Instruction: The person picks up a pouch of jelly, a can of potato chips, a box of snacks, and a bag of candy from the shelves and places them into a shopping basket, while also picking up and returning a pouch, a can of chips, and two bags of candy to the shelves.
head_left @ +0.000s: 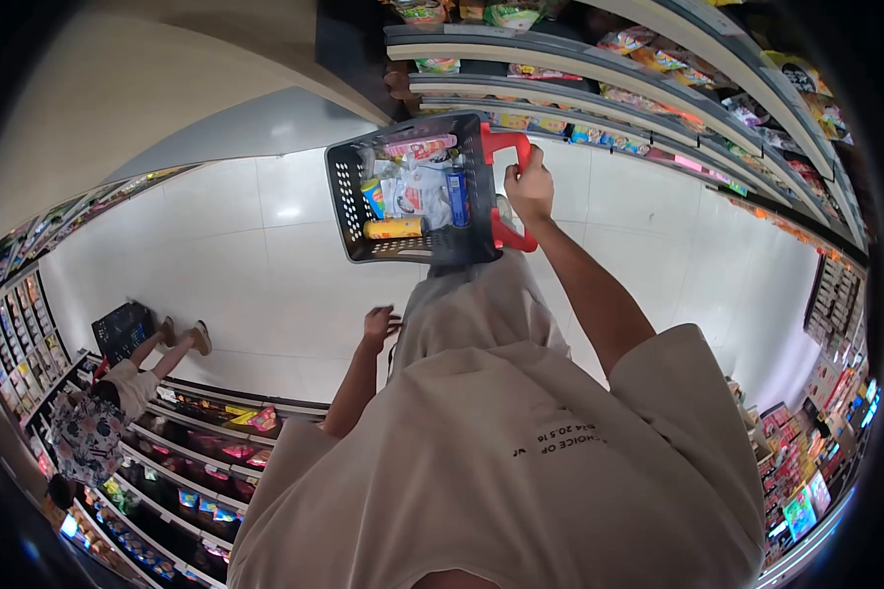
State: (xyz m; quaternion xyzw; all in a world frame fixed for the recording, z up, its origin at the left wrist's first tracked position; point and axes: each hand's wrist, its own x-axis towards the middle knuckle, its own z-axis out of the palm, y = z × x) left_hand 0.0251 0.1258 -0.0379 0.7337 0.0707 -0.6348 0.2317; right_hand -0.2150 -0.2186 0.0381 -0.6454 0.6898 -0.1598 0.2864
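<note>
My right hand (531, 184) is wrapped round the red handle (514, 140) of a black shopping basket (339, 211), which hangs in front of my legs. Inside the basket lie a yellow can-shaped package (394, 228), a blue package (457, 198), a pink package (420, 147) and a blue-and-yellow package (372, 199). Clear and white plastic packaging (403, 196) fills the middle, its contents hard to make out. Low at my side, my left hand (382, 323) hangs with loosely bent, parted fingers and holds nothing.
Shelves of bagged goods (648, 93) run along the far right. More shelves (206, 471) line the lower left, where another person (103, 422) stands beside a dark basket (123, 331). A beige structure (167, 79) occupies the upper left. Pale floor tiles (255, 294) lie between.
</note>
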